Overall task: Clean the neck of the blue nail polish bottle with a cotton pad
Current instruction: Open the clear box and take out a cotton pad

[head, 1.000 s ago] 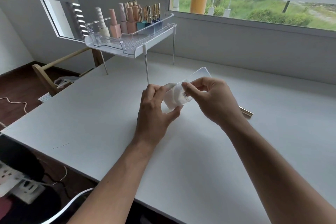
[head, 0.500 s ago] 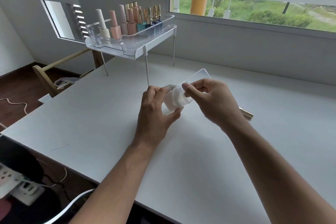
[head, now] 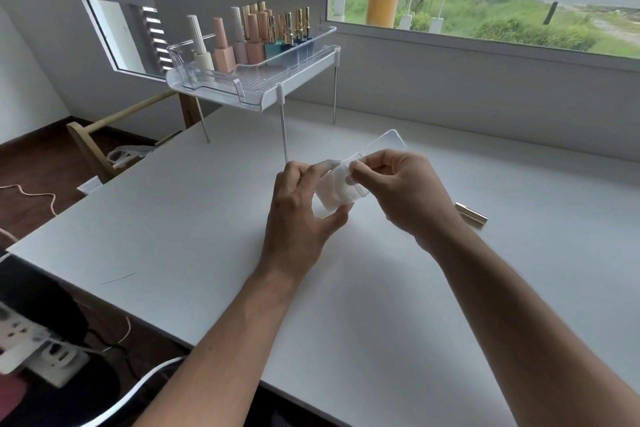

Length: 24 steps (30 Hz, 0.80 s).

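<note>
My left hand holds a small clear plastic box of white cotton pads just above the white table. The box's clear lid stands open behind it. My right hand pinches a cotton pad at the box's mouth with thumb and forefinger. A gold cap lies on the table just right of my right wrist. Blue nail polish bottles with gold caps stand on the rack at the back; no blue bottle shows near my hands.
A clear tray on a white raised rack at the table's far left holds several pink, cream, teal and blue polish bottles. A window wall runs behind the table. A wooden stand, cables and a power strip lie on the floor at left.
</note>
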Each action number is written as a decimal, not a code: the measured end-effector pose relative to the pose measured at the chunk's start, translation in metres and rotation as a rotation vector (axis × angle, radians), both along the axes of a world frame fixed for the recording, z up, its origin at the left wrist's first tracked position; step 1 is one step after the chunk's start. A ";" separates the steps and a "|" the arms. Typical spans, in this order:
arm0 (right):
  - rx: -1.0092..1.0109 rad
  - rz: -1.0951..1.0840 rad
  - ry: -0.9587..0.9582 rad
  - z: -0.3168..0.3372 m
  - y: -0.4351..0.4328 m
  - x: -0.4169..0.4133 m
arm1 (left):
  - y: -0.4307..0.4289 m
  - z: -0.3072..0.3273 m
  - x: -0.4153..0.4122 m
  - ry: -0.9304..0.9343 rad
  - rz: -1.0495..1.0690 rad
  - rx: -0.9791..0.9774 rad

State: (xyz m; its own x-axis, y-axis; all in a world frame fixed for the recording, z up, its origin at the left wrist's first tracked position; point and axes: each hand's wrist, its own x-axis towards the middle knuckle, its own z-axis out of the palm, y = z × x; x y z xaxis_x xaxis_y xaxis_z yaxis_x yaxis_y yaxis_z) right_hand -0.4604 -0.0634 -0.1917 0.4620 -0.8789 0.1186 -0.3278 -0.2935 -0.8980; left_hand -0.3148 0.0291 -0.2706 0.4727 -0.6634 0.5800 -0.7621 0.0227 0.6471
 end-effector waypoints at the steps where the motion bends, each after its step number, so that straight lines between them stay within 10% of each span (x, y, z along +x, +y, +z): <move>1: 0.004 0.004 0.000 0.000 0.000 0.000 | 0.000 0.000 0.000 -0.001 0.001 0.000; 24: 0.146 0.109 -0.067 0.008 0.002 -0.008 | 0.000 -0.002 0.002 -0.017 0.008 -0.006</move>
State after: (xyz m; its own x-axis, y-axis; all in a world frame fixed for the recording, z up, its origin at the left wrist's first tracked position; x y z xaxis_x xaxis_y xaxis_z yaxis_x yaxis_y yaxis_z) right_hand -0.4688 -0.0611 -0.1836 0.5507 -0.8343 0.0276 -0.2390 -0.1893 -0.9524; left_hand -0.3127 0.0286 -0.2726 0.4685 -0.6558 0.5920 -0.7729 0.0203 0.6342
